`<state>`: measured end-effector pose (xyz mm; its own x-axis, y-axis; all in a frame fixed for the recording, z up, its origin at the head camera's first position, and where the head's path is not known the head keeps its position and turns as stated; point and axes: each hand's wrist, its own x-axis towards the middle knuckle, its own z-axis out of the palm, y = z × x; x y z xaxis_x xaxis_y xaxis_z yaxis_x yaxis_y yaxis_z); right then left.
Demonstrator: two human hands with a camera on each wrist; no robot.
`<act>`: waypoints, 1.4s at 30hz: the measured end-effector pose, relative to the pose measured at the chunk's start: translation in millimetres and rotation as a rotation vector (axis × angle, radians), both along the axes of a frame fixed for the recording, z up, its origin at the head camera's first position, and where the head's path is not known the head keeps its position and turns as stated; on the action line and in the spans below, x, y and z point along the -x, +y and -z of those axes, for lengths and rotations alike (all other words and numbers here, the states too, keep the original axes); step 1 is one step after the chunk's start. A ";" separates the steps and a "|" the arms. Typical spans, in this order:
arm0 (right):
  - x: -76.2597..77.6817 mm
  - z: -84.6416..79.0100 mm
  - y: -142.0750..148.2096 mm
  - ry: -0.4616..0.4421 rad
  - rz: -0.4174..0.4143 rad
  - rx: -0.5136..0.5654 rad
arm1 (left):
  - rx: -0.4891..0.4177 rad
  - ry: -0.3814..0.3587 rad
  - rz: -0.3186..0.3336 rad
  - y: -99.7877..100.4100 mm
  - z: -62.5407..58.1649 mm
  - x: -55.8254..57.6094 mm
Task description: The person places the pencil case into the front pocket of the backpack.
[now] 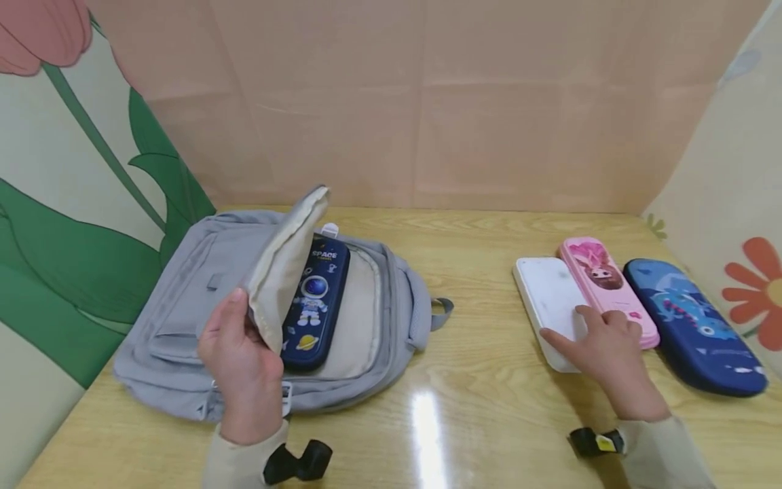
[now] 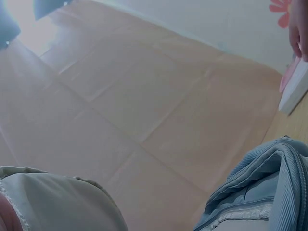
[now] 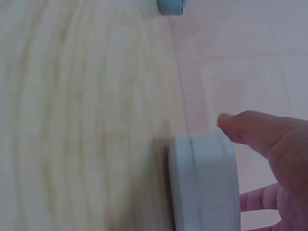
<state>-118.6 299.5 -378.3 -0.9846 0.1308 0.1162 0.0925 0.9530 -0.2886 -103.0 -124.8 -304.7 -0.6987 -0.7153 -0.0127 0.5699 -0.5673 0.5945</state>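
Note:
My left hand [image 1: 241, 370] pinches the edge of the flap [image 1: 287, 275] of a grey backpack [image 1: 177, 326] and holds it lifted. Behind the flap, inside the backpack's front pocket, lies a navy pencil case [image 1: 318, 305] with an astronaut on it; the flap hides its left part. On the right, my right hand [image 1: 613, 353] spreads over the lower end of a white pencil case [image 1: 546, 288]. Its thumb reaches the white case's edge in the right wrist view, with the other fingers partly hidden beyond the case.
A pink pencil case [image 1: 601, 278] with a doll picture lies against the white one's right side. Further right is a larger blue case [image 1: 696, 326] with a dinosaur-like figure. The wooden table [image 1: 464, 299] ends at a pinkish-brown backdrop [image 1: 489, 122].

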 end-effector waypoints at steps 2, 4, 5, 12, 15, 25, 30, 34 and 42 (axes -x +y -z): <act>-0.7 -0.7 -0.2 -0.010 0.007 0.000 | -0.002 -0.010 0.002 0.8 0.0 0.4; -0.4 -2.8 -2.8 -0.039 0.014 0.005 | 0.000 -0.021 0.000 1.3 0.2 0.2; 0.1 -4.1 -4.5 -0.057 0.017 0.007 | 0.004 -0.025 0.000 1.4 0.5 -0.1; 2.7 -8.8 -16.6 -0.136 0.012 0.037 | 0.020 0.006 0.015 0.9 2.0 -0.8; 5.4 -7.3 -21.2 -0.137 -0.004 0.054 | 0.022 0.011 0.014 0.7 2.0 -0.3; 12.4 -1.3 -35.0 -0.156 -0.026 0.117 | 0.021 0.012 0.012 0.8 3.0 -0.1; 13.3 0.7 -36.9 -0.156 -0.031 0.147 | 0.008 0.020 0.014 0.6 2.7 0.4; 13.3 0.8 -38.1 -0.149 -0.004 0.168 | 0.004 0.024 0.019 0.7 2.6 1.4; 12.1 -0.7 -45.5 -0.079 0.010 0.202 | 0.010 0.017 0.016 0.0 3.8 0.5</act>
<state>-130.7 254.0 -377.6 -0.9881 0.1535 0.0090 0.1317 0.8752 -0.4654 -103.5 -124.8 -308.5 -0.7105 -0.7037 0.0058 0.5704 -0.5710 0.5904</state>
